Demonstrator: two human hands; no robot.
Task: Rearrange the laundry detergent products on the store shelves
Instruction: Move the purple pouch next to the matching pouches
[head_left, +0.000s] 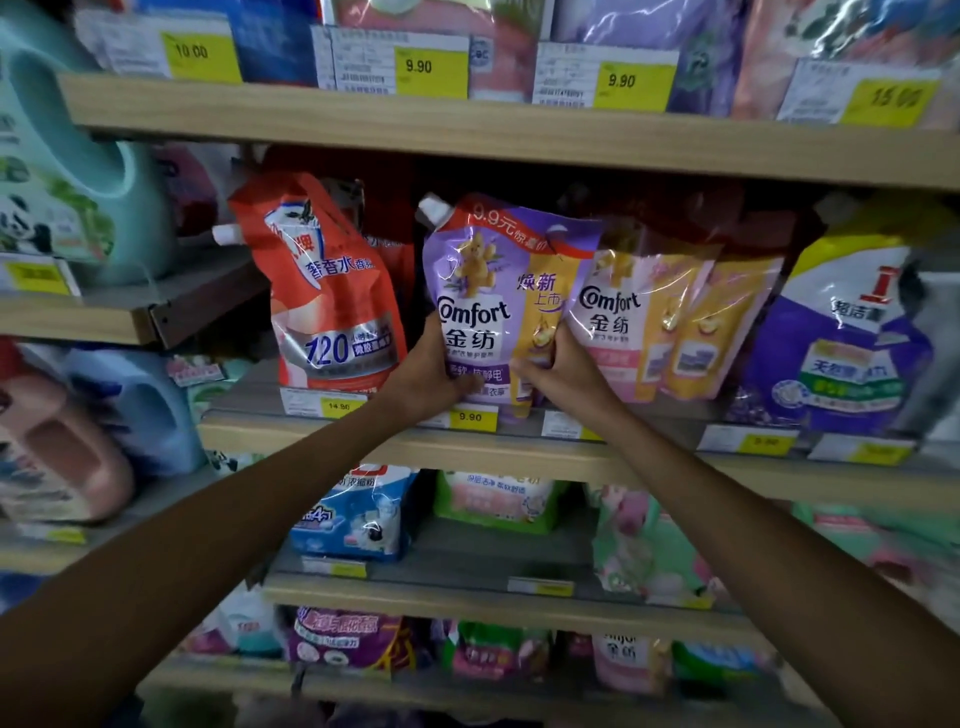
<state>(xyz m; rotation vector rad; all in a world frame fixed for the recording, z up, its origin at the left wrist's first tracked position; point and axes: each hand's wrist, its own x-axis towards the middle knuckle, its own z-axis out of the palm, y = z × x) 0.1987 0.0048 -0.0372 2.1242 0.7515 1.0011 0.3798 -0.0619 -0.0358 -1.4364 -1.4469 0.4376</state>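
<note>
A purple Comfort refill pouch (488, 280) with a white spout stands upright on the middle shelf (519, 452). My left hand (431, 371) grips its lower left edge, thumb across the front. My right hand (558, 371) grips its lower right corner, fingers curled over the yellow panel. Touching it on the right stands a pink and yellow Comfort pouch (654, 322). An orange-red pouch (332, 291) with a white spout leans to its left, apart from it.
A purple and white detergent bag (852, 338) stands at the right. Teal jugs (78, 197) fill the left shelving. Yellow price tags (470, 417) line the shelf edges. More pouches sit on the shelves above and below (358, 514).
</note>
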